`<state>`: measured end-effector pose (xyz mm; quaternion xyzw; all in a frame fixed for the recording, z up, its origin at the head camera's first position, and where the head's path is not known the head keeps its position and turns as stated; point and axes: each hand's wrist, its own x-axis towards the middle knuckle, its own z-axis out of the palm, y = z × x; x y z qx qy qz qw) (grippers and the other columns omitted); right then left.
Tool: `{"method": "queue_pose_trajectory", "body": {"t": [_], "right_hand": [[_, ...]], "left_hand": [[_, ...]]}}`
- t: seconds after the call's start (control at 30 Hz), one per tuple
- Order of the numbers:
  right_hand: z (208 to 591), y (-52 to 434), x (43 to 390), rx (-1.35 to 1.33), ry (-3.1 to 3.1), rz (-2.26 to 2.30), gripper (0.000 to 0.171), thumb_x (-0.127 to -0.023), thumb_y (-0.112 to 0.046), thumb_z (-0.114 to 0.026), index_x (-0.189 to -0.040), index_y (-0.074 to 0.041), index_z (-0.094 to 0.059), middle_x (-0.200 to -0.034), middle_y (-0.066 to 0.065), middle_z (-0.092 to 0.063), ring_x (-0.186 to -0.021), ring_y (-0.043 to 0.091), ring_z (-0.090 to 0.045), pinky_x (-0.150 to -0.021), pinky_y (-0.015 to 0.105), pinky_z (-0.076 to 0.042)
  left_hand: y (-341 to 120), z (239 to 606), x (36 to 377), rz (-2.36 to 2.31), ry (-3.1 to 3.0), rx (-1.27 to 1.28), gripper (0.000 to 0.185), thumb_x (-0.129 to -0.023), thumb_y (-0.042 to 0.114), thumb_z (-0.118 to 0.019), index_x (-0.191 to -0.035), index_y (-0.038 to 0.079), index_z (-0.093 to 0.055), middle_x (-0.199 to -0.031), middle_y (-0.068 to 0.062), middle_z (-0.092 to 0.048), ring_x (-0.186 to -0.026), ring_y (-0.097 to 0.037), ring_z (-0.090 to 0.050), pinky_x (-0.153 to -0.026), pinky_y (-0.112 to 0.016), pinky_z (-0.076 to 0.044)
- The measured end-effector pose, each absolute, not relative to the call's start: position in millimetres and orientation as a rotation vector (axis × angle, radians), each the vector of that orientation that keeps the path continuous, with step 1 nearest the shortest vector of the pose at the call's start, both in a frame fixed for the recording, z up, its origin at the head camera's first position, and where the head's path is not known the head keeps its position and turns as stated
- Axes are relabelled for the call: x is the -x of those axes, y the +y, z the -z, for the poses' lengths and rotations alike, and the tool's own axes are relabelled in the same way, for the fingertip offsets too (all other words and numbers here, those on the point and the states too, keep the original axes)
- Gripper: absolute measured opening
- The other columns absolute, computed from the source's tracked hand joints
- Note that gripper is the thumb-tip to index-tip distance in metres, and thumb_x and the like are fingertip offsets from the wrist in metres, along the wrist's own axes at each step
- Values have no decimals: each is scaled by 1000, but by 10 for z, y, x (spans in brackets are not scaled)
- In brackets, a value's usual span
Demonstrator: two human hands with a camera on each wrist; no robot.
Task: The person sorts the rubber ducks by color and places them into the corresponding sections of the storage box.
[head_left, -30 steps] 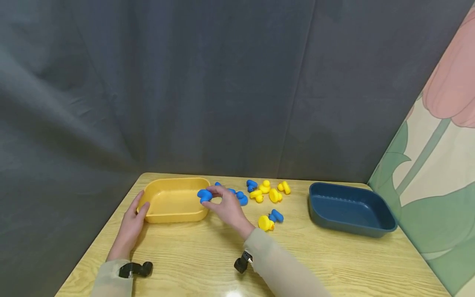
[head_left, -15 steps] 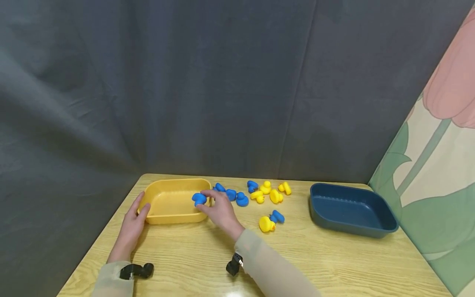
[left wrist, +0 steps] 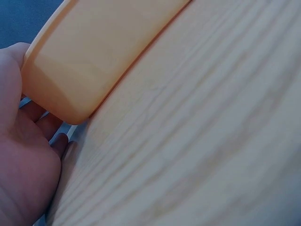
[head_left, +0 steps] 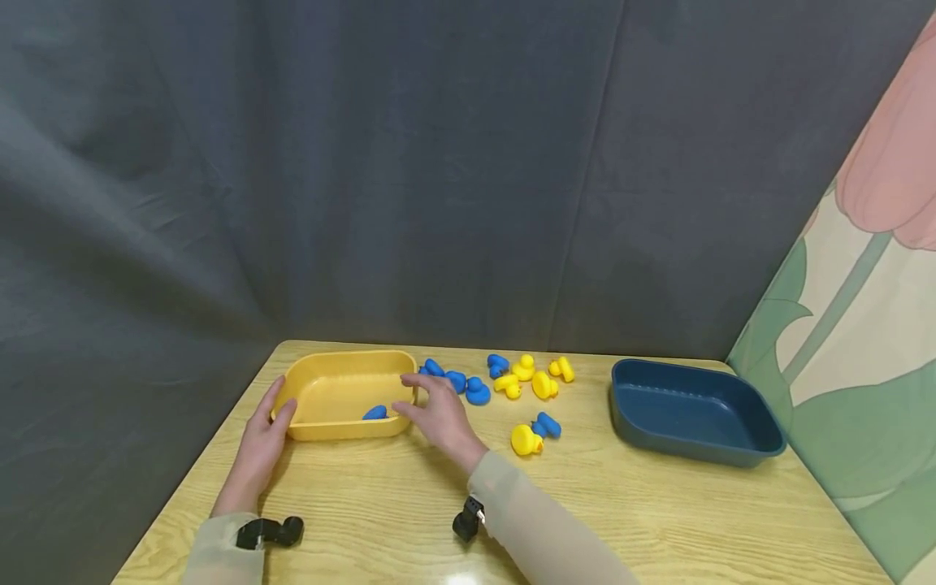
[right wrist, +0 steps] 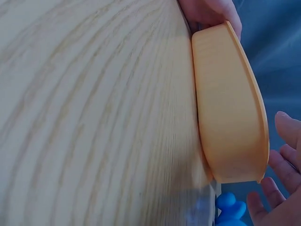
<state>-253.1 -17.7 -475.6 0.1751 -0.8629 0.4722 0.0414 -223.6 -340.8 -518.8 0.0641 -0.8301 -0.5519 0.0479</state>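
Half a second ago the right hand (head_left: 439, 418) pinches a blue duck (head_left: 376, 413); now we see that duck down inside the yellow tray (head_left: 336, 431), out of the fingers.

From the head camera, we find the tray at the left of the wooden table (head_left: 409, 520), a dark curtain (head_left: 439, 179) rising behind. Just beyond its right end lie three blue ducks (head_left: 478, 392), close to the right hand. Farther right we see a loose cluster (head_left: 523, 368) of four yellow ducks and one blue, and nearer to us a yellow duck (head_left: 525, 439) touching or nearly touching another blue one (head_left: 546, 425). A navy tray (head_left: 695, 418) stands well apart at the right. The near wall of the yellow tray partly hides the duck inside, which lies toward the near right, between the hands and closer to the right one. Our right hand is at the tray's right end, thumb and fingers parted, holding nothing; our left hand (head_left: 263, 431) grips the left end, thumb at the rim.

From the left wrist, we see the left hand wrapped about the tray's end, some fingers hidden behind it.

From the right wrist, we see the right hand's fingers spread beside the rim, with blue shapes (right wrist: 230, 212) below the tray's end.
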Motion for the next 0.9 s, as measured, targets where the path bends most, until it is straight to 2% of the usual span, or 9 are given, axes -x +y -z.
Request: {"method": "queue_pose_trajectory", "body": {"t": [0.37, 0.53, 0.9], "right_hand": [[4612, 90, 2477, -554, -2606, -1554, 57, -101, -27, -85, -154, -14, -67, -151, 2, -67, -147, 31, -53, -121, 56, -44], [4555, 325, 2452, -527, -2567, -1594, 55, -102, -24, -84, -154, -17, -67, -155, 0, -64, -149, 29, -54, -123, 57, -44], [4500, 909, 2329, -434, -2542, -1536, 58, -99, -20, -87, -153, -15, -68, -153, 3, -67, -147, 33, -56, -123, 63, -41]], "left_hand": [[-3408, 5197, 2243, 1664, -2539, -188, 77, -119, 47, -46, -180, 26, -4, -185, -11, -2, -170, -37, 2, -135, -60, -6], [-3402, 5194, 2233, 1630, -2551, -181, 78, -118, 50, -46, -180, 26, -5, -185, -13, -3, -169, -39, 0, -135, -62, -7], [-3385, 5184, 2229, 1641, -2538, -191, 75, -119, 44, -46, -180, 27, -5, -185, -12, -2, -170, -38, 1, -135, -61, -6]]}}
